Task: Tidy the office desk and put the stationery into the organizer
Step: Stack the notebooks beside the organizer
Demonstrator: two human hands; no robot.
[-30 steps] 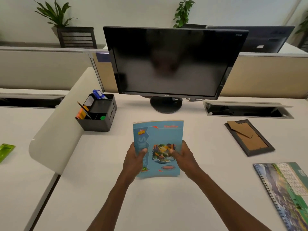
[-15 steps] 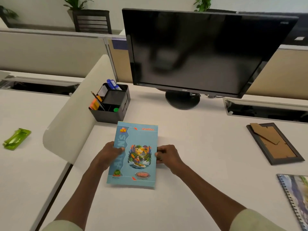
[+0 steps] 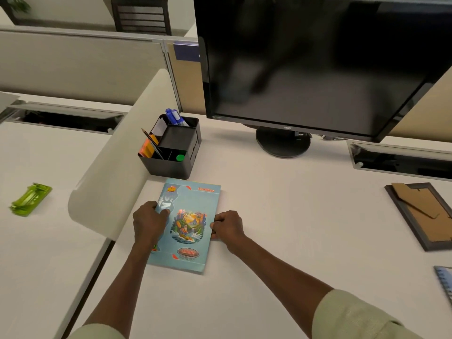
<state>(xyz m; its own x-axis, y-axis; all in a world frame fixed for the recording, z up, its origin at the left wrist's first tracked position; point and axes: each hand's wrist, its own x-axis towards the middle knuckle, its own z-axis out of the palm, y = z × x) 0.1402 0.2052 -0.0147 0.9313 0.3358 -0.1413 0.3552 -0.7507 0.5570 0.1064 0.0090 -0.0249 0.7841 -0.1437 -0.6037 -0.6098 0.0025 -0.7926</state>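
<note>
Notebook (image 3: 187, 226) lies flat on the desk (image 3: 281, 216), just near of the organizer (image 3: 171, 148); left hand (image 3: 149, 222) and right hand (image 3: 227, 227) pinch its long edges. Probably light, thin and floppy; support both edges.

The blue booklet (image 3: 188, 223) reads "NEW"; the monitor (image 3: 318, 64) bezel reads "acer".

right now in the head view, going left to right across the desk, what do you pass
green stapler → black organizer → left hand → blue notebook → right hand → monitor stand → picture frame lying face down
</note>
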